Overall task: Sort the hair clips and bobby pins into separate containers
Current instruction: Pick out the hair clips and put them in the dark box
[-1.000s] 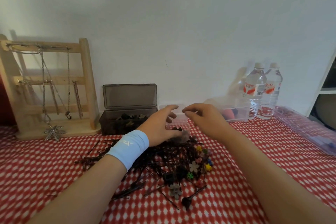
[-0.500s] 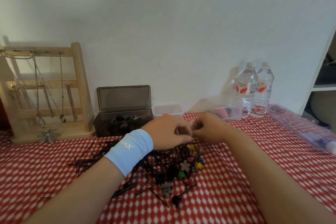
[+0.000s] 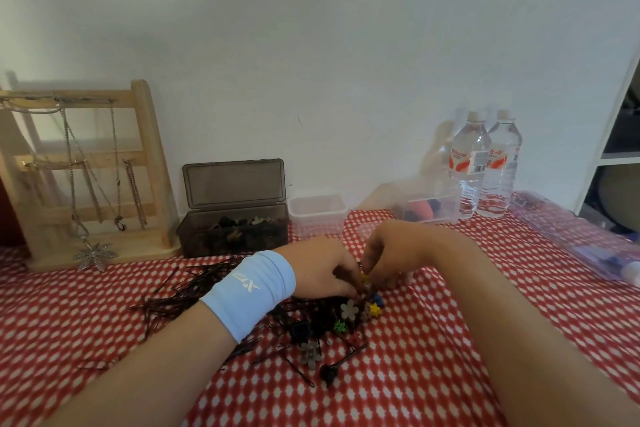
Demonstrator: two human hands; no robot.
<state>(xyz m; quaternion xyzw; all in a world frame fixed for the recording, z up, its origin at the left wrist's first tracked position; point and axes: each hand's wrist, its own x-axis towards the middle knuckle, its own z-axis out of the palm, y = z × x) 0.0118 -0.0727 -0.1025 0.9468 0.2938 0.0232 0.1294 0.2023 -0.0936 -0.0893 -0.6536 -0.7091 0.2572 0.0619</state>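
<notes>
On the red checked cloth (image 3: 415, 378), we see black bobby pins (image 3: 187, 291) and small flower hair clips (image 3: 348, 309) heaped together. Our left hand (image 3: 320, 270) and right hand (image 3: 393, 253) meet at the heap's far edge, fingers curled down into it. Whether either pinches anything we cannot tell. Behind stand a dark open box (image 3: 235, 234) holding clips and a clear tub (image 3: 317, 210).

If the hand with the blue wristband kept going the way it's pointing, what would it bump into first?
Probably the right hand: the left hand points rightward over the pile of pins and clips, fingertips nearly meeting. Contact is unclear.
</notes>
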